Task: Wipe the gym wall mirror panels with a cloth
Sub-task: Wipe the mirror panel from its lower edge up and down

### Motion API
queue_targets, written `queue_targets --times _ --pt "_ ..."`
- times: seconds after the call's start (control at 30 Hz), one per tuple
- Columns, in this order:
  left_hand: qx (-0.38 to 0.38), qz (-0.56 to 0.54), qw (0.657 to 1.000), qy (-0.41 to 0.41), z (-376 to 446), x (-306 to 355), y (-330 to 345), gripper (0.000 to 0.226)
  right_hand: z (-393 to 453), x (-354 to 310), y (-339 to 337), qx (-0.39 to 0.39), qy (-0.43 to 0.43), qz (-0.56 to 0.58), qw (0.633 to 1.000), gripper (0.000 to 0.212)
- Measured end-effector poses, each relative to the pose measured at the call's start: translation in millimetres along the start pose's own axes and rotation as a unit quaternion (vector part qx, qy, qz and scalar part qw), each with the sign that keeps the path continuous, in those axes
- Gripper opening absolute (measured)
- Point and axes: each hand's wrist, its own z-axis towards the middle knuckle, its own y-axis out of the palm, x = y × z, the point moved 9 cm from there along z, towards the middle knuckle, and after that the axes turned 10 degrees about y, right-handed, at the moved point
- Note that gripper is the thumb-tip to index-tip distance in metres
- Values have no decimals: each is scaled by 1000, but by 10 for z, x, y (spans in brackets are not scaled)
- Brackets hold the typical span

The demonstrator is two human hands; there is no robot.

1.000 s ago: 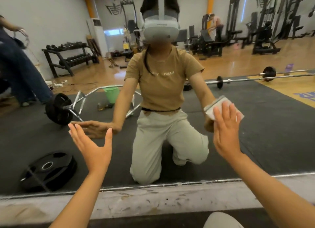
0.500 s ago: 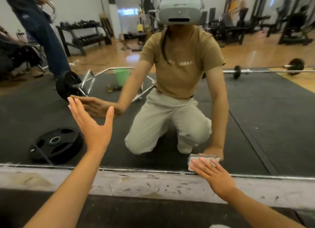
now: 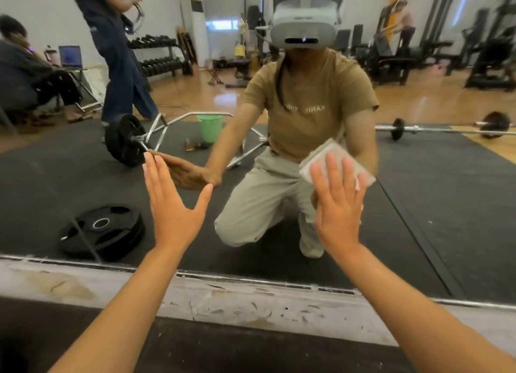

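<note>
While my right hand (image 3: 339, 202) presses the cloth (image 3: 325, 160) flat against the mirror (image 3: 446, 205) with straight, spread fingers, my left hand (image 3: 174, 202) is flat on the glass too, fingers straight, holding nothing, bracing me. The cloth sits under my right fingertips, low on the panel, above the bottom edge (image 3: 251, 282). To wipe well, I judge I should keep the whole palm behind the cloth so pressure is even, run overlapping passes, and keep it from slipping out from under my fingers. My bare left palm may leave prints, so that spot will want a pass too.
</note>
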Motion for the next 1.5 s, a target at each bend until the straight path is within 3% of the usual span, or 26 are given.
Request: queue_targets --times 0.07,0.17,0.23,0.3,0.43,0.57,0.67,0.73,0.83,0.9,1.0,1.1,1.17,1.2,1.27,1.4,1.5 --pt "-4 5 1000 8 -3 -18 -3 104 -793 -136 407 -112 -130 -53 984 97" --pt "-5 6 1000 7 -4 -23 -12 104 -1987 -120 811 -274 -367 -152 876 102" --pt "-10 7 1000 7 -11 -29 -23 104 -2284 30 941 -352 -415 -201 815 125" --pt "-14 8 1000 13 0 -48 -36 103 -2195 37 963 -362 -427 -218 799 130" --pt "-25 18 999 40 -15 -119 -56 98 -1232 -363 602 -220 -367 -129 895 105" --pt "-50 107 989 91 -23 -205 -72 92 347 -750 95 -87 -174 -17 981 79" --pt "-60 175 972 148 -21 -276 -97 87 1016 -881 -109 -4 -49 1 999 64" --pt "-68 195 962 180 -16 -326 -93 84 971 -925 -33 25 -3 15 1000 57" --pt "-72 177 957 216 -22 -387 -79 81 296 -1067 364 -17 -62 14 998 71" --pt "-71 165 955 236 -18 -395 -79 80 -506 -1145 763 -106 -207 -36 972 93" --pt "-75 169 948 260 -21 -409 -98 78 -1787 -1015 1269 -271 -409 -177 853 112" --pt "-84 175 941 279 -14 -455 -123 75 -2160 -889 1429 -342 -453 -236 789 97" --pt "-90 177 936 291 -9 -483 -129 74 -2112 -953 1412 -345 -479 -244 769 89" --pt "-92 176 934 296 -11 -496 -131 73 -2028 -1002 1374 -327 -490 -235 773 87" --pt "-92 176 931 306 -6 -512 -135 72 -1625 -1137 1230 -274 -463 -197 820 83" --pt "-84 168 925 331 5 -506 -162 69 -86 -1552 726 -142 -274 -61 949 74" --pt "-83 156 926 333 2 -495 -178 67 732 -1718 418 -25 -134 -25 990 65"
